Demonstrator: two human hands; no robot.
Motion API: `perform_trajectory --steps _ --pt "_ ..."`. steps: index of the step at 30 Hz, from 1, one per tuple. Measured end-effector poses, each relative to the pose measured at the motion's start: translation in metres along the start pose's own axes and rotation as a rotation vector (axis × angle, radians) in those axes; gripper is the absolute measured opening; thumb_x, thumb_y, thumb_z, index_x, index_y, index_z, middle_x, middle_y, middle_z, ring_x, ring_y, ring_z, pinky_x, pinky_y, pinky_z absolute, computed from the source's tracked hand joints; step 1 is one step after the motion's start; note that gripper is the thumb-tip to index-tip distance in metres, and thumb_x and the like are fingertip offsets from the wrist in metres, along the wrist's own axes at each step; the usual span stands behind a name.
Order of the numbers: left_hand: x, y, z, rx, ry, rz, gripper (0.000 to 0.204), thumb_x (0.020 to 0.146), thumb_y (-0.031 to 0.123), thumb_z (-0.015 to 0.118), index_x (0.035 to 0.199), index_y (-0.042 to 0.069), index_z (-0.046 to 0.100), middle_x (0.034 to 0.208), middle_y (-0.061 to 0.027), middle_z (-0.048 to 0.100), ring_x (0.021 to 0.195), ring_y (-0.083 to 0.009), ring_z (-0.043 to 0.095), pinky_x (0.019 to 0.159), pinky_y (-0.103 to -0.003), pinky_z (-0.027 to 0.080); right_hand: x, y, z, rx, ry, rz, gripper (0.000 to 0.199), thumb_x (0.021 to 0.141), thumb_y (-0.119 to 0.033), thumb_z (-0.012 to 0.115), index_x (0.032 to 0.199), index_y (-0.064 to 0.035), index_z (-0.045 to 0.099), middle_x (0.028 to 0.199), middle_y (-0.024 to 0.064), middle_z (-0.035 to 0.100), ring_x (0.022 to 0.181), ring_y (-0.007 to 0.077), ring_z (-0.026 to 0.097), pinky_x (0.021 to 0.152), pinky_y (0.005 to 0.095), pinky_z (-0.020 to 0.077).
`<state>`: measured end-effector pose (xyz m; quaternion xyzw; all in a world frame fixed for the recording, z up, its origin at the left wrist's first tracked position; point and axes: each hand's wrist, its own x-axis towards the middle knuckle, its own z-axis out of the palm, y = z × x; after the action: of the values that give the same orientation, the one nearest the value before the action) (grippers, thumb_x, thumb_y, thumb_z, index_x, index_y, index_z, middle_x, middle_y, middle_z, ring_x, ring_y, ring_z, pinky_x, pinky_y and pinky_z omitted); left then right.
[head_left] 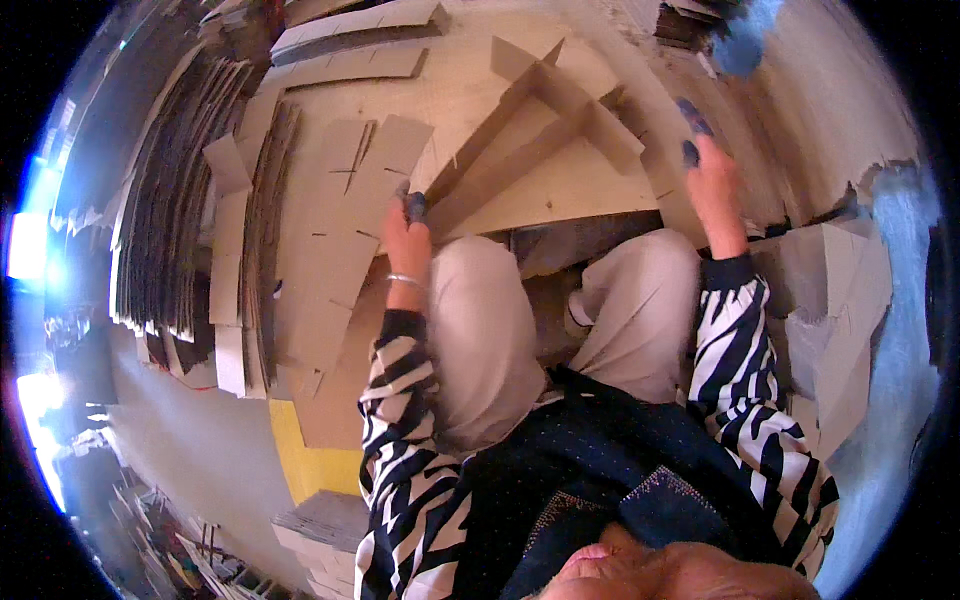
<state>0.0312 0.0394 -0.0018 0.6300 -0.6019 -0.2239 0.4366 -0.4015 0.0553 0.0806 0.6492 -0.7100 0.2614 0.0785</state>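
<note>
so, one left hand [407, 232], one right hand [713, 178], one cardboard frame [592, 120] between.

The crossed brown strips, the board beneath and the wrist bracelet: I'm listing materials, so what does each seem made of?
Crossed brown strips: probably cardboard, matte, going by their plain faces and thin edges.
Board: likely plywood or other wood, fairly smooth, from its pale yellowish face.
Bracelet: perhaps metal, as it looks silvery; too small to be sure.

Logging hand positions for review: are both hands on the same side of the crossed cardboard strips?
No: the left hand is left of the crossed strips, the right hand right of them.
</note>
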Motion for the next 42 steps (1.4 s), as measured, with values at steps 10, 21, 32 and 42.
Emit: perform_trajectory --steps 10,21,32,42 --pt "0.054 0.006 -0.002 0.555 -0.354 0.112 0.025 0.073 0.012 0.058 0.094 0.006 0.067 0.086 -0.0185 0.066 0.081 -0.037 0.063 0.07 -0.047 0.049 0.056 -0.088 0.087 0.539 -0.184 0.132 0.028 0.078 -0.021 0.061 0.098 -0.0019 0.06 0.088 0.0261 0.062 0.087 0.0455 0.057 0.074 0.0489 0.0446" --pt "0.044 0.044 -0.006 0.772 -0.238 0.001 0.026 0.074 0.016 0.057 0.098 0.009 0.064 0.095 -0.017 0.066 0.088 -0.0367 0.063 0.074 -0.048 0.05 0.007 -0.136 0.035 0.781 -0.072 -0.131 0.025 0.083 -0.021 0.064 0.096 -0.0009 0.056 0.082 0.0249 0.061 0.08 0.0448 0.058 0.068 0.046 0.0461" --pt "0.071 0.008 0.007 0.886 -0.208 0.006 0.021 0.078 0.022 0.057 0.094 0.013 0.068 0.093 -0.0143 0.068 0.085 -0.0339 0.066 0.072 -0.046 0.052 -0.008 -0.151 0.02 0.471 -0.233 -0.307 0.036 0.081 -0.008 0.058 0.117 -0.0089 0.058 0.077 0.0226 0.06 0.073 0.0416 0.057 0.062 0.0487 0.0442" --pt "0.066 0.036 0.014 0.898 0.055 0.408 0.022 0.075 0.019 0.059 0.096 0.014 0.067 0.09 -0.0122 0.068 0.087 -0.0327 0.065 0.071 -0.047 0.051 0.029 -0.18 0.007 0.312 -0.274 -0.478 0.034 0.077 -0.006 0.056 0.111 -0.0061 0.058 0.073 0.0209 0.061 0.072 0.0414 0.059 0.063 0.0505 0.0454"
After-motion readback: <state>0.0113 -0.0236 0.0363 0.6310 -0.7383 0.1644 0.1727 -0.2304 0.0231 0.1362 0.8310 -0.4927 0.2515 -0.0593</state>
